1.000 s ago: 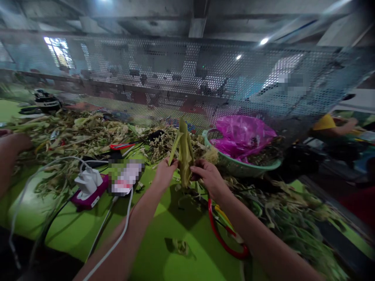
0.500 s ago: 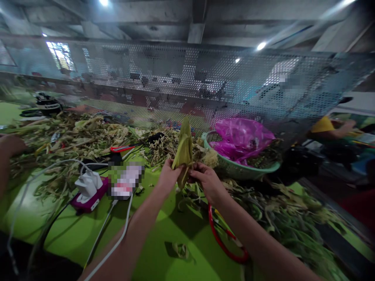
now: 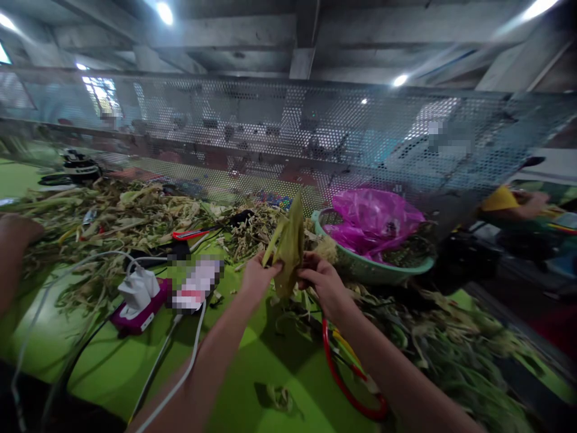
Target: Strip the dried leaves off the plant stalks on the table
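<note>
Thin yellow-green leafy husk (image 3: 292,243) upright over bright-green table (image 3: 252,373), between front and back edges; left hand (image 3: 259,276) pinches its left side, right hand (image 3: 322,279) its right, fingertips closed on it. Uneven pull could tear it. White cable (image 3: 192,364) crosses left forearm: a snag could drag the flat pale phone (image 3: 198,282). Red curved loop (image 3: 367,413) by right forearm; mint-green plastic basket (image 3: 383,273) blocks toward back right corner.

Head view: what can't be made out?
All in the head view:
Left hand: some fingertips hidden behind the leaf.
Right hand: too small to tell whether it pinches the leaf.
Phone: screen pixelated.
Basket: contents partly under the purple bag.
Co-worker's arm: cut off by the left edge.
</note>
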